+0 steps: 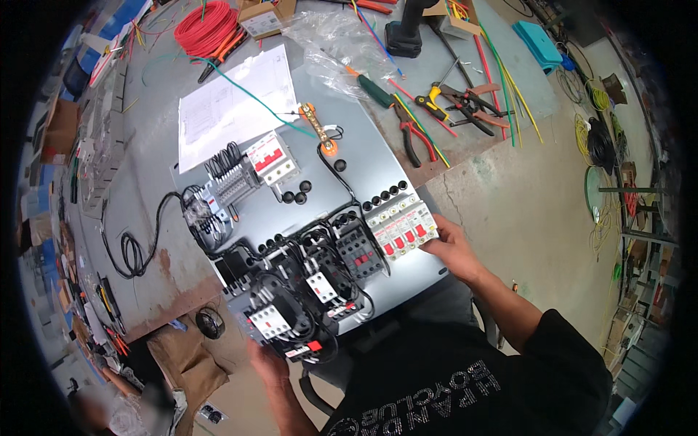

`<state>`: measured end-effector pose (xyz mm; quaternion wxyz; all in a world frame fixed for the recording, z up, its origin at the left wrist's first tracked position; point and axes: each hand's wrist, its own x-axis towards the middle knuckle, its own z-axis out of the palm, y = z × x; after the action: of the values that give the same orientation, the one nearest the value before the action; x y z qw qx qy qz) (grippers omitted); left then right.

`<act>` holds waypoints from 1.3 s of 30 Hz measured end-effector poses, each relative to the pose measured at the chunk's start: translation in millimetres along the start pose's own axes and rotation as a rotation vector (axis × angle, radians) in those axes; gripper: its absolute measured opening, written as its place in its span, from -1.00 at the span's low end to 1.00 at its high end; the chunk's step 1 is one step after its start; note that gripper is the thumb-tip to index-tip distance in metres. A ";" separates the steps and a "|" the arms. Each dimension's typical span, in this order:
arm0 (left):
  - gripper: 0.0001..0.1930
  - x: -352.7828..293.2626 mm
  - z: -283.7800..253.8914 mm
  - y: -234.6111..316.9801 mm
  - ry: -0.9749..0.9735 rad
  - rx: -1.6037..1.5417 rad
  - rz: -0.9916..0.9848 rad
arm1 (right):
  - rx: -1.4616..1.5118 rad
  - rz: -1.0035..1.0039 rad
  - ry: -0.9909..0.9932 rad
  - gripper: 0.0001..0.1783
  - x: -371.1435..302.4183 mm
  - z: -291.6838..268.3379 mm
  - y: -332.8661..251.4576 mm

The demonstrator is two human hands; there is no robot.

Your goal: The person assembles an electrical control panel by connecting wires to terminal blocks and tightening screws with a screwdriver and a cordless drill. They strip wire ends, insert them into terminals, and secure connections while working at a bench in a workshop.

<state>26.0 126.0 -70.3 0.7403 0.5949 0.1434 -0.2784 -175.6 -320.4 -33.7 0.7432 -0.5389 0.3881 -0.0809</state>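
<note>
Two hands on one grey metal mounting panel, wired with electrical parts and lying partly on the grey metal surface, near edge overhanging toward the body. Right hand at the panel's right edge, fingers closed lightly around the end of a row of white circuit breakers with red toggles; grip appears partial, thumb hidden. Left hand under the near lower edge, below the black and white contactors, fingers curled beneath; exact grip cannot be told. Black wiring loops dense between contactors. Behind, on the surface: white printed sheet, red wire coil, red-handled pliers, clear plastic bag.

Judgement: panel best kept level, supported from below at both edges, pressure kept off breaker toggles and loose black leads; overhanging edge a likely tipping risk if either hold slackens.
</note>
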 end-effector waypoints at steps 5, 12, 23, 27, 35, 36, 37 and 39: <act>-0.52 -8.2 17.9 4.2 -0.033 0.025 0.065 | -0.006 -0.022 0.031 -0.61 -4.5 0.0 3.2; -0.60 -60.6 -2.8 -25.2 0.012 0.060 0.128 | 0.012 -0.111 -0.011 -0.56 -71.1 -20.9 26.2; -0.61 -82.7 -10.5 -77.0 0.035 -0.020 0.130 | -0.099 -0.190 -0.056 -0.64 -77.4 -34.6 65.6; -0.60 -78.6 -9.2 -80.8 -0.016 0.044 0.117 | -0.247 -0.203 -0.019 -0.61 -71.9 -43.4 75.9; -0.62 -78.1 -23.3 -94.9 -0.024 0.165 0.117 | -0.716 -0.151 0.135 -0.46 -86.9 -40.6 52.5; -0.61 -78.1 -25.9 -91.4 -0.048 0.173 0.097 | -0.836 -0.161 0.135 -0.41 -89.3 -37.9 46.9; -0.60 -81.2 -23.8 -84.7 -0.071 0.182 0.076 | -0.876 -0.184 0.134 -0.40 -90.8 -37.2 44.0; -0.62 -77.5 -21.8 -79.4 -0.060 0.258 0.060 | -0.931 -0.280 0.162 -0.41 -85.5 -43.7 55.6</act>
<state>-80.0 154.8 -97.2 0.6697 0.6804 0.0664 -0.2900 -279.8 -284.1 -45.0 0.3727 -0.8529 0.3634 -0.0397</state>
